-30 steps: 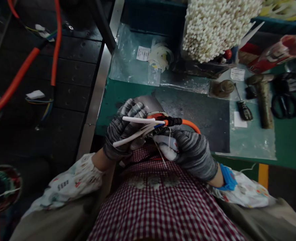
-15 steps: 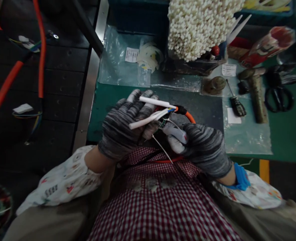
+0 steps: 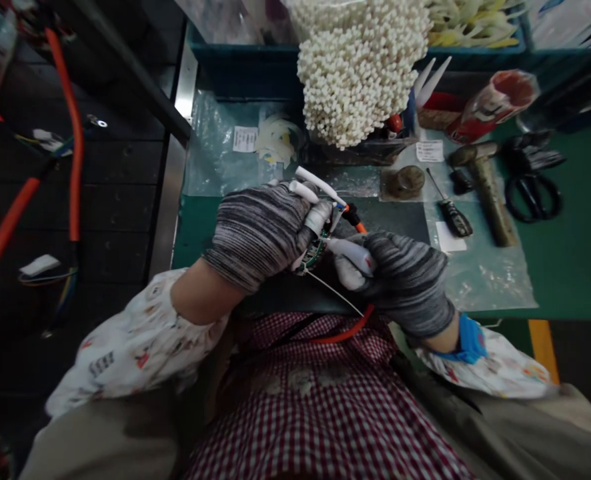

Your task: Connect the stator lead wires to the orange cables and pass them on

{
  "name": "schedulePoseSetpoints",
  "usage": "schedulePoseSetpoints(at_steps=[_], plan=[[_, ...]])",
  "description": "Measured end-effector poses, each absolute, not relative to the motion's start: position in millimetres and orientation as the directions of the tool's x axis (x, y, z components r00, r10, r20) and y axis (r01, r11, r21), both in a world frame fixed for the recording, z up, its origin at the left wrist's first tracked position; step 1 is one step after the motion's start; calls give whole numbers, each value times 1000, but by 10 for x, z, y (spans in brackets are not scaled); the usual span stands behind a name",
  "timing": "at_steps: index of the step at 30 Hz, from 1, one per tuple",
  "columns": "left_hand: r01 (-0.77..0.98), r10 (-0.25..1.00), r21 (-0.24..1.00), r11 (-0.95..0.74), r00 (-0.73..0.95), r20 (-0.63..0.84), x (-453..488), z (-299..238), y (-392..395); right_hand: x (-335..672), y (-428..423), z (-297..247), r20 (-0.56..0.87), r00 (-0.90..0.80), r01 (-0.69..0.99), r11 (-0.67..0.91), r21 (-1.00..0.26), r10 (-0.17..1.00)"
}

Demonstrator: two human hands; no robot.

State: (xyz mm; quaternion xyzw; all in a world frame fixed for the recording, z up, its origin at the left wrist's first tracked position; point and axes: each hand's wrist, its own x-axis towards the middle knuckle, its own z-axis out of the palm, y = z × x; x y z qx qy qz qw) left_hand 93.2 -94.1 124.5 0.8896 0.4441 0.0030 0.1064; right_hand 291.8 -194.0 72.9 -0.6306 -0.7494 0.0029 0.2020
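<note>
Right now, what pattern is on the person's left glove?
Grey and black stripes cover the left glove, clearest in the head view.

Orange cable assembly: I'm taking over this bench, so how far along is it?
Seemingly done: the orange cable has a black sleeve fitted, with white-sheathed leads beyond it. In hand: the left hand holds the leads by a small green board; the right hand pinches a pale part. Left: a thin white strand hangs loose; anything further can't be told.

Right hand (image 3: 405, 283) can pass forward over the dark mat (image 3: 398, 217); screwdriver (image 3: 453, 221) limits it rightward; cable-tie bundle (image 3: 358, 80) blocks straight ahead; left hand (image 3: 258, 237) crowds the other side.
</note>
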Motion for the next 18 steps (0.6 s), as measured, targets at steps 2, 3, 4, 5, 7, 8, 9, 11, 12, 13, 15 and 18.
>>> schedulePoseSetpoints(at_steps=[2, 3, 4, 5, 7, 8, 9, 11, 12, 13, 15, 18], plan=[[769, 751, 139, -624, 639, -165, 971, 1299, -869, 2903, -1894, 697, 308, -116, 962, 184, -201, 944], [764, 742, 121, -634, 645, -183, 996, 1324, -840, 2894, -1871, 686, 307, -125, 964, 189, -186, 944], [766, 744, 122, -631, 642, -182, 1027, 1347, -815, 2885, -1851, 678, 302, -134, 963, 196, -185, 944], [776, 755, 126, -618, 630, -179, 1063, 1366, -795, 2878, -1833, 673, 297, -139, 959, 203, -198, 945], [814, 789, 114, -569, 580, -204, 1148, 1392, -765, 2867, -1810, 660, 299, -141, 947, 216, -236, 944], [836, 806, 93, -541, 547, -228, 1191, 1397, -753, 2866, -1807, 650, 311, -135, 945, 217, -246, 941], [852, 818, 70, -518, 518, -250, 1230, 1397, -742, 2870, -1811, 636, 324, -125, 945, 212, -250, 938], [875, 837, 52, -482, 477, -268, 1282, 1380, -722, 2897, -1848, 593, 351, -107, 942, 208, -264, 930], [884, 847, 62, -463, 461, -265, 1287, 1363, -714, 2924, -1880, 567, 353, -92, 935, 203, -292, 931], [895, 859, 81, -438, 444, -256, 1276, 1342, -710, 2960, -1919, 541, 350, -62, 921, 189, -342, 935], [907, 882, 164, -388, 417, -217, 1202, 1291, -716, 3062, -1995, 497, 342, 38, 843, 154, -515, 939], [801, 855, 418, -429, 510, -100, 988, 1194, -774, 3275, -2004, 454, 246, 233, 612, 55, -789, 941]])
